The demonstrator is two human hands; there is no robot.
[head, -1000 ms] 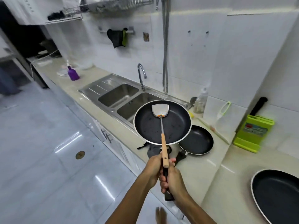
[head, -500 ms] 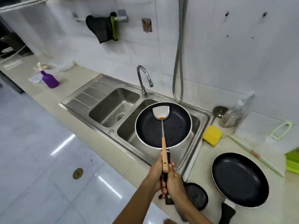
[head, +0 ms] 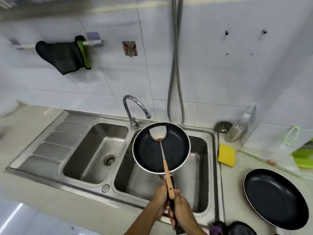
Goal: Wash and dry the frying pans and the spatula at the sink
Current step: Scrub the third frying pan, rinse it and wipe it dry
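A black frying pan (head: 176,150) with a silver rim hangs level over the right sink basin (head: 199,175). In it lies a metal spatula (head: 157,134) with a wooden handle and an orange smear on its blade. My left hand (head: 160,196) and my right hand (head: 182,209) are clasped together around the pan's black handle, with the spatula's wooden handle pinned on top. A second black pan (head: 275,199) rests on the counter at the right. The rim of a third dark pan (head: 241,228) shows at the bottom edge.
A chrome tap (head: 135,107) stands behind the divider, and the left basin (head: 94,150) with its drain and a draining board lie to the left. A yellow sponge (head: 226,155), a clear bottle (head: 240,126), a green cutting board holder (head: 303,155) and a hanging metal hose (head: 174,65) sit at right and back.
The view has swung from the counter to straight over the sink. The pan with the spatula, still held in both hands, now hangs over the right basin.
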